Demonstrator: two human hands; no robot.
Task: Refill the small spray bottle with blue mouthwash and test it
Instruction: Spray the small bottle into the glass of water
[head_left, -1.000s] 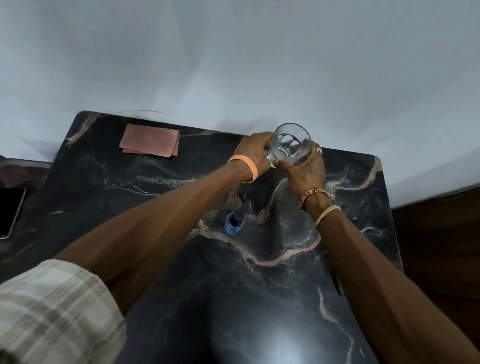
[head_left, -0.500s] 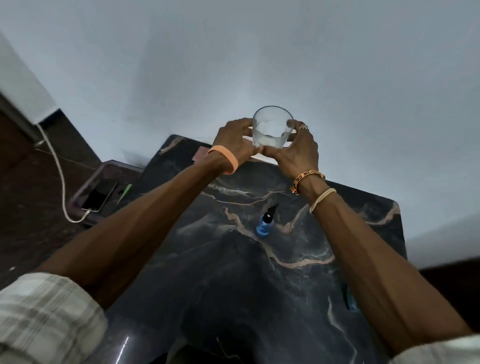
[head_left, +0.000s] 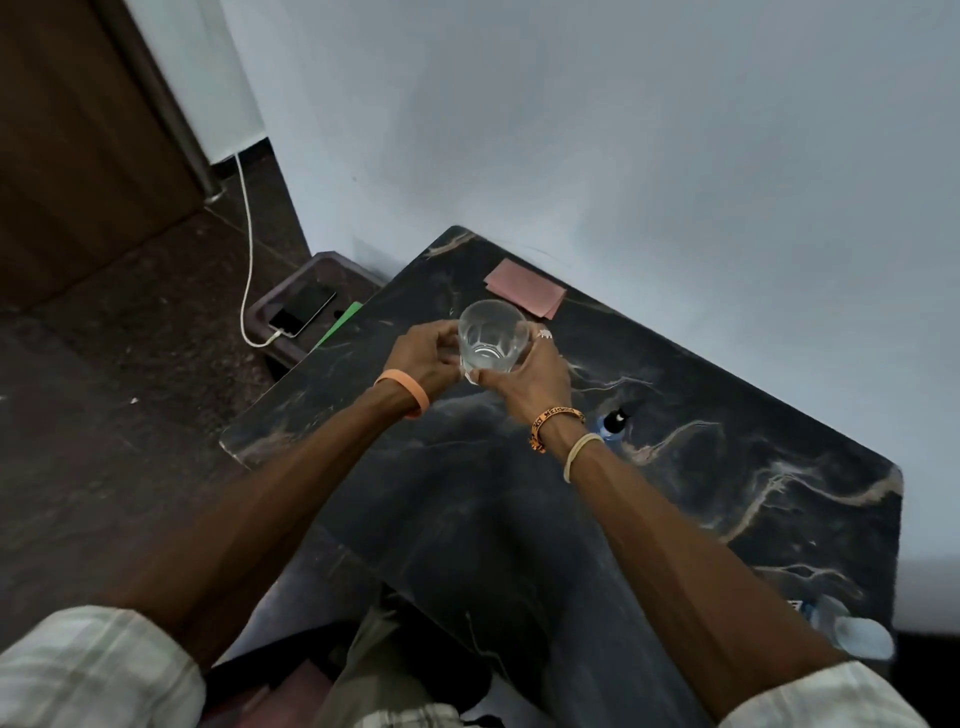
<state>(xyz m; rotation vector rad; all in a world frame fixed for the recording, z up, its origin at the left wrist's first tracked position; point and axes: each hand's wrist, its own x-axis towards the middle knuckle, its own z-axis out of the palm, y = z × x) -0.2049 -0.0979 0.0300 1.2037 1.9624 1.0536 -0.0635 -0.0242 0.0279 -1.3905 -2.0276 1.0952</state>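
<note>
Right there on the dark marbled tabletop (head_left: 727, 493) stands the small spray bottle (head_left: 614, 423), upright, blue in the body with a black top. It sits just behind the person's right wrist, which hides its lower edge, and neither hand touches it.

A little further in, both hands are round a clear glass (head_left: 491, 335). The left hand (head_left: 423, 358) has its grip closed on the glass's left side, fingers curled against the wall. The right hand (head_left: 524, 382) grips it from the right and underneath, thumb across the near side. The glass is upright with its mouth towards the camera. There looks to be a little clear liquid in the bottom, though the shine on the glass makes that hard to be sure of.

The left wrist carries an orange band (head_left: 408, 387). The right wrist has a patterned bracelet (head_left: 556, 418) and a pale band (head_left: 582, 457), and there is a ring (head_left: 544, 333) on a finger.

Just beyond the glass a pink folded sheet (head_left: 524, 288) lies flat near the tabletop's far edge. At the near right corner lies a pale-capped bottle (head_left: 857, 631), blurred. Off the left side, lower down, a phone (head_left: 304, 312) rests in a dark tray (head_left: 270, 304) with a white cable (head_left: 249, 249) plugged in and running up the wall.
</note>
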